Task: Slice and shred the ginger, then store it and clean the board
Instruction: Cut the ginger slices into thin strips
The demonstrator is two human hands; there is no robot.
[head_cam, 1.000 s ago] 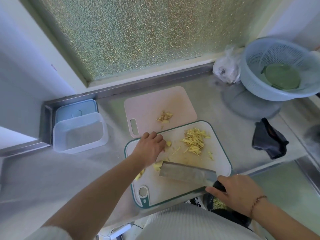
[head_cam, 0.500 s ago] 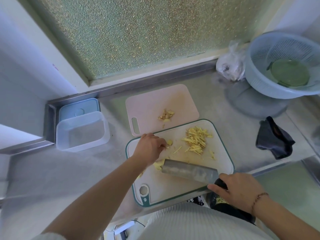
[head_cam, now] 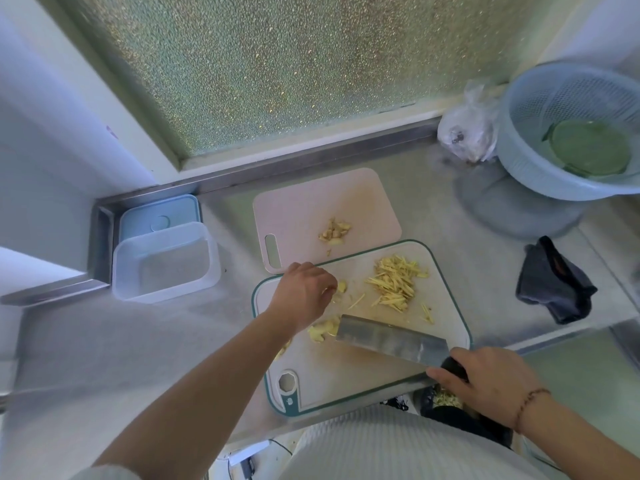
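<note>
Shredding was under way on the green-rimmed board (head_cam: 446, 344); the left hand (head_cam: 303, 296), fingers curled, pinched a ginger slice (head_cam: 342, 286) left of the shred pile (head_cam: 394, 285); the right hand (head_cam: 485, 382) gripped the cleaver (head_cam: 388, 337), its blade near the board's middle; next, I judged, slices needed stacking under the blade.

I see bare counter (head_cam: 450, 216) btwn pink board (head_cam: 311, 199) & colander (head_cam: 568, 133); container (head_cam: 166, 265) blocks left, cloth (head_cam: 550, 285) right.
</note>
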